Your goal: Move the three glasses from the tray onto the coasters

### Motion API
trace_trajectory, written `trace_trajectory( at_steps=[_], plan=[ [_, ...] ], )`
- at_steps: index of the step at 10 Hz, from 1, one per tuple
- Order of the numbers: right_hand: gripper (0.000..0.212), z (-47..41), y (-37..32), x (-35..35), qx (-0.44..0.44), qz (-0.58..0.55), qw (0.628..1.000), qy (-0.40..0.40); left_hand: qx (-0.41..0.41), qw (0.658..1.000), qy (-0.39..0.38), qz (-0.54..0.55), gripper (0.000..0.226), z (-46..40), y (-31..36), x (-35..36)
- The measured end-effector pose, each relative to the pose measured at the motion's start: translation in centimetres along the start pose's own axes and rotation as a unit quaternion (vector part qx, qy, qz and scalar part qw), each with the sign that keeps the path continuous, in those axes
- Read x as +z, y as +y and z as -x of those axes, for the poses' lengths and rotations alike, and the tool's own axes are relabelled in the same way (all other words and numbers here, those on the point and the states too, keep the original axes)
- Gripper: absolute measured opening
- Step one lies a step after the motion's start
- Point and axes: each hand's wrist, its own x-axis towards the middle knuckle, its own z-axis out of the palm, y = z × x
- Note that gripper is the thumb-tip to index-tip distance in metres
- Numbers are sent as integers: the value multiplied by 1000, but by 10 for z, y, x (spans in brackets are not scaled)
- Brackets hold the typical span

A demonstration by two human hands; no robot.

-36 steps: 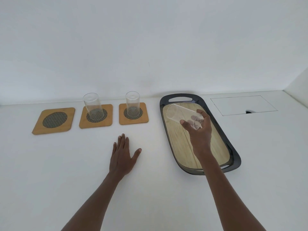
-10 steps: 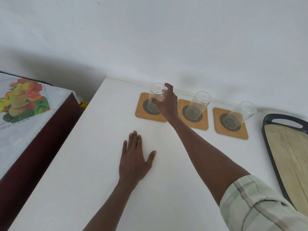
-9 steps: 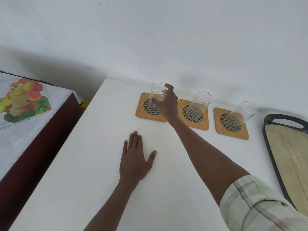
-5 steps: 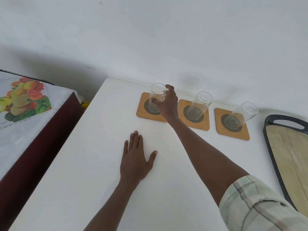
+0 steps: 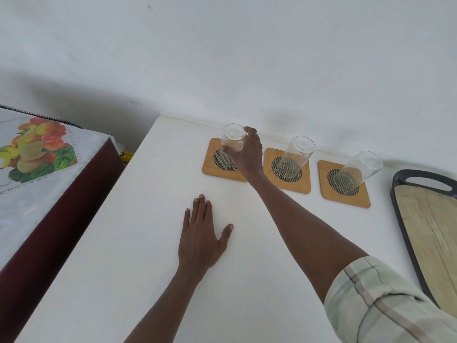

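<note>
Right hand (image 5: 248, 154) gripping left glass (image 5: 232, 144) on left coaster (image 5: 210, 167), left hand (image 5: 200, 238) flat on counter (image 5: 138, 243)

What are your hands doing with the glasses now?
Right hand grips third glass on left coaster. Left hand flat on counter. Other two glasses seated. Nothing in the way.

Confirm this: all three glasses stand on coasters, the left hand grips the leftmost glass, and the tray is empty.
One thing is wrong: the right hand, not the left, grips the leftmost glass. The left hand lies flat on the table. The head view shows it. The rest holds: all three glasses stand on coasters, and the visible part of the tray is empty.
</note>
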Motion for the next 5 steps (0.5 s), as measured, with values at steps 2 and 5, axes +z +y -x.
trace_trajectory(
  at_steps=[2, 5],
  plan=[
    [86, 8, -4, -6, 16, -9, 1000, -1, 3, 1000, -2, -3, 89, 0, 1, -1],
    [58, 69, 0, -34, -61, 28, 996, 59, 1, 1000, -3, 6, 89, 1, 2, -7]
  ],
)
